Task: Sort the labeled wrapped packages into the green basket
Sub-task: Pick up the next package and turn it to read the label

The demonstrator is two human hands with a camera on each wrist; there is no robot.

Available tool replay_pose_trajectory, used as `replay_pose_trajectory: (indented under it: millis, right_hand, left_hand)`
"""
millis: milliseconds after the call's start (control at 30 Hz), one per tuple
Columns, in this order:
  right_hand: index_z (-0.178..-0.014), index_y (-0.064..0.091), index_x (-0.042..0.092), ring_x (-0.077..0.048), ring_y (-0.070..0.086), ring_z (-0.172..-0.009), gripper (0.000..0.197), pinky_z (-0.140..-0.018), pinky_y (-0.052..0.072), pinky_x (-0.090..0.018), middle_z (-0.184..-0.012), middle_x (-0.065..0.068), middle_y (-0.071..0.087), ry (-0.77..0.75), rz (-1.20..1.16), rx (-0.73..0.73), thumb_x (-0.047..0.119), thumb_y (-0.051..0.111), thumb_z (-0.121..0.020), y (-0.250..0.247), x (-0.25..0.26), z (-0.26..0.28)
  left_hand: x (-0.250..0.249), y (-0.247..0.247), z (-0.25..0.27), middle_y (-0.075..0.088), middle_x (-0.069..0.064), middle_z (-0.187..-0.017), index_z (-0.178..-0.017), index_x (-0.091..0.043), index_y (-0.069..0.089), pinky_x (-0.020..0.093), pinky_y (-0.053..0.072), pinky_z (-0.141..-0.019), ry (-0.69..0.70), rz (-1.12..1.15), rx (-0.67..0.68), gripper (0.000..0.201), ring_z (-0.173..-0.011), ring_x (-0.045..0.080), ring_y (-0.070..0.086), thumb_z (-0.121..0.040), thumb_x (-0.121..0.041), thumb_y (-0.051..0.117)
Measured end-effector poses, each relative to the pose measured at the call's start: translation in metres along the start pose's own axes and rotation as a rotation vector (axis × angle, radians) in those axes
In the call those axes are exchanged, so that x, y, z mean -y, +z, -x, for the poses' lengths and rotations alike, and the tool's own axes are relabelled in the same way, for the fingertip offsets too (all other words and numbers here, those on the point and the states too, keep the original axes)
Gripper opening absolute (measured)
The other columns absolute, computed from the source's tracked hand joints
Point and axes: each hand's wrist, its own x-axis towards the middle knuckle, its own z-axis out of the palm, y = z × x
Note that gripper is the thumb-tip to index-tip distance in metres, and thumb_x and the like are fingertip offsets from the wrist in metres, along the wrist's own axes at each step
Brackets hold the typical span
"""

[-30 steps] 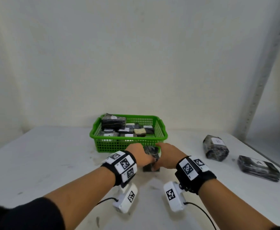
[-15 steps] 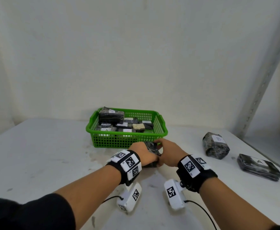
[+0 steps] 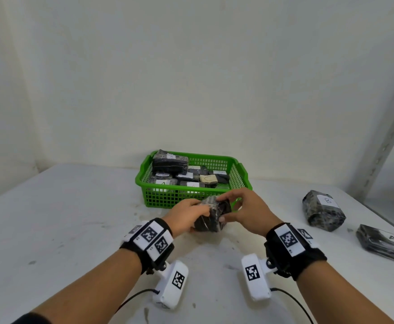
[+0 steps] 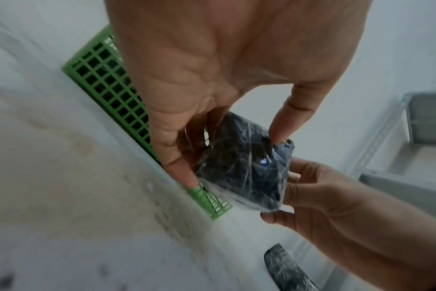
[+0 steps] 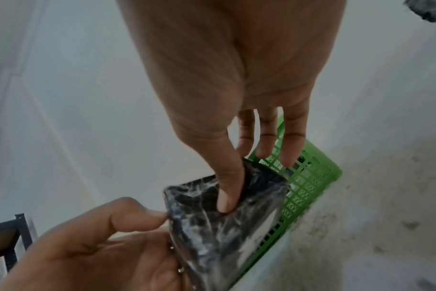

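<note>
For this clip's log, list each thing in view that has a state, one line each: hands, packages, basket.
left hand: grips the dark wrapped package.
right hand: pinches the same package.
dark wrapped package: held between both hands, in front of the basket, label not visible.
green basket: on the table, holding several labeled packages.
package labeled B: lying on the table, untouched.
package labeled A: lying flat on the table, untouched.

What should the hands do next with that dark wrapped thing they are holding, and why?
Probably turn the dark wrapped package over to find its label. Both the left hand and the right hand grip it just in front of the green basket, and no label shows clearly on it in any view. The packages already in the basket show letters, so reading this one seems to come first.
</note>
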Motion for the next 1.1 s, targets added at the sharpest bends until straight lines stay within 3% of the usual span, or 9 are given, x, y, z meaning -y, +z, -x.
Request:
replay_pose_trajectory:
  millis: [133, 200, 300, 367, 467, 600, 733, 967, 1100]
  right_hand:
    - [-0.112, 0.059, 0.034, -0.01, 0.06, -0.098, 0.066, -0.07, 0.048, -0.021, -0.118, 0.005, 0.056, -0.016, -0.1, -0.025, 0.023, 0.1, -0.062, 0.017, 0.005, 0.004]
    - [-0.112, 0.062, 0.029, -0.009, 0.066, -0.097, 0.061, -0.066, 0.054, -0.016, -0.118, 0.007, 0.062, 0.0, -0.189, -0.023, 0.022, 0.099, -0.064, 0.024, 0.011, 0.004]
    - [-0.112, 0.067, 0.024, -0.02, 0.075, -0.095, 0.054, -0.075, 0.065, -0.034, -0.116, 0.001, 0.07, 0.024, -0.293, -0.06, 0.029, 0.097, -0.068, 0.031, 0.017, -0.002]
    - [-0.113, 0.069, 0.02, -0.023, 0.076, -0.093, 0.05, -0.071, 0.065, -0.036, -0.116, -0.003, 0.07, 0.034, -0.359, -0.073, 0.028, 0.095, -0.071, 0.035, 0.022, -0.007]
    - [-0.122, 0.069, 0.013, -0.02, 0.074, -0.096, 0.048, -0.066, 0.061, -0.026, -0.117, -0.011, 0.07, 0.053, -0.469, -0.032, 0.019, 0.09, -0.08, 0.038, 0.029, -0.014]
    - [-0.127, 0.07, 0.013, -0.024, 0.076, -0.104, 0.044, -0.085, 0.065, -0.043, -0.119, -0.012, 0.076, 0.089, -0.581, 0.048, 0.02, 0.085, -0.086, 0.045, 0.031, -0.018]
    - [-0.127, 0.069, 0.015, -0.023, 0.077, -0.101, 0.047, -0.086, 0.064, -0.051, -0.121, -0.007, 0.074, 0.098, -0.649, 0.018, 0.021, 0.086, -0.084, 0.055, 0.032, -0.02]
    - [-0.121, 0.073, 0.014, -0.023, 0.078, -0.095, 0.042, -0.072, 0.067, -0.039, -0.118, -0.005, 0.074, 0.033, -0.602, -0.022, 0.014, 0.087, -0.082, 0.059, 0.038, -0.015]
    - [-0.129, 0.069, 0.014, -0.023, 0.077, -0.101, 0.05, -0.078, 0.066, -0.041, -0.122, -0.005, 0.073, 0.006, -0.614, 0.014, 0.012, 0.087, -0.082, 0.049, 0.037, -0.012]
  left_hand:
    - [0.004, -0.02, 0.006, 0.063, 0.009, -0.087, -0.088, -0.005, 0.063, 0.033, 0.052, -0.069, 0.069, 0.212, 0.036, 0.014, -0.08, 0.019, 0.061, -0.094, -0.006, 0.05]
    - [0.006, -0.027, 0.008, 0.068, 0.01, -0.095, -0.1, -0.002, 0.064, 0.033, 0.054, -0.07, 0.097, 0.292, 0.064, 0.017, -0.086, 0.021, 0.065, -0.091, -0.015, 0.058]
    - [0.014, -0.038, 0.007, 0.071, 0.008, -0.115, -0.124, -0.008, 0.06, 0.034, 0.059, -0.078, 0.16, 0.244, 0.015, 0.055, -0.102, 0.024, 0.07, -0.076, -0.027, 0.08]
    - [0.018, -0.046, 0.006, 0.069, 0.01, -0.119, -0.128, -0.009, 0.057, 0.037, 0.059, -0.082, 0.181, 0.239, -0.053, 0.051, -0.105, 0.025, 0.07, -0.081, -0.015, 0.078]
    - [0.021, -0.057, 0.005, 0.068, 0.017, -0.12, -0.126, -0.002, 0.057, 0.046, 0.057, -0.09, 0.167, 0.339, -0.086, 0.04, -0.106, 0.034, 0.068, -0.088, -0.005, 0.069]
    - [0.026, -0.066, 0.001, 0.068, 0.019, -0.118, -0.131, -0.01, 0.055, 0.049, 0.057, -0.088, 0.181, 0.391, -0.103, 0.049, -0.104, 0.035, 0.07, -0.085, -0.003, 0.07]
    - [0.035, -0.066, -0.003, 0.069, 0.015, -0.116, -0.132, -0.014, 0.055, 0.049, 0.058, -0.087, 0.207, 0.333, -0.148, 0.053, -0.101, 0.029, 0.072, -0.083, -0.008, 0.075]
    - [0.031, -0.063, 0.003, 0.075, 0.008, -0.106, -0.124, -0.008, 0.061, 0.054, 0.057, -0.088, 0.241, 0.245, -0.163, 0.073, -0.098, 0.028, 0.072, -0.061, -0.039, 0.082]
    - [0.023, -0.064, 0.008, 0.076, 0.01, -0.101, -0.111, -0.007, 0.07, 0.056, 0.056, -0.088, 0.275, 0.215, -0.16, 0.051, -0.096, 0.03, 0.073, -0.067, -0.031, 0.08]
